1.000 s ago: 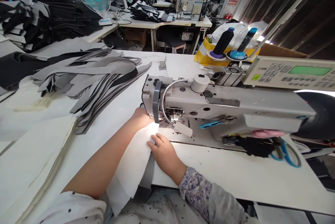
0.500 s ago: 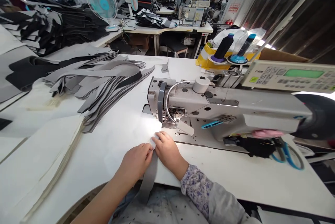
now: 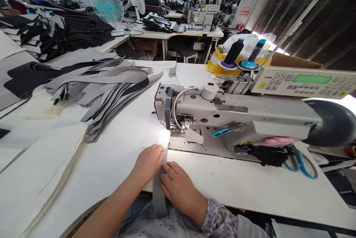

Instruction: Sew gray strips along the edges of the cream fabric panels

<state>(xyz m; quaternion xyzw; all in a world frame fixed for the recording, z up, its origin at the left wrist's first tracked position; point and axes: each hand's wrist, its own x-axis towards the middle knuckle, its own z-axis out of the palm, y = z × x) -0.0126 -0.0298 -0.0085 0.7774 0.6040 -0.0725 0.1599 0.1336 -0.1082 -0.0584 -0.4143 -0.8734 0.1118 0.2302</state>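
The grey strip [image 3: 159, 197], matte and cloth-like, runs narrow and straight between the 2 hands, its lower end hanging over the table's edge onto the person's clothing. The left hand [image 3: 148, 162] is at its left side, fingers curled together, their tips at the upper stretch. The right hand [image 3: 180, 189] sits a little lower on the right, fingers slightly apart, tips touching the strip. I cannot tell whether either hand pinches it, since both thumbs are hidden.

Just beyond is the sewing machine [image 3: 194, 101], a scuffed metal body with a ribbed, bendable lamp [image 3: 193, 136]. Blue-handled snips [image 3: 222, 131] and scissors [image 3: 307, 165] lie to its right side. On the smooth white table [image 3: 211, 178], left of the hands, are a pale layered stack [image 3: 55, 164] and a heap of limp grey bands [image 3: 111, 93]. Behind the machine stand 2 thread cones [image 3: 234, 52].
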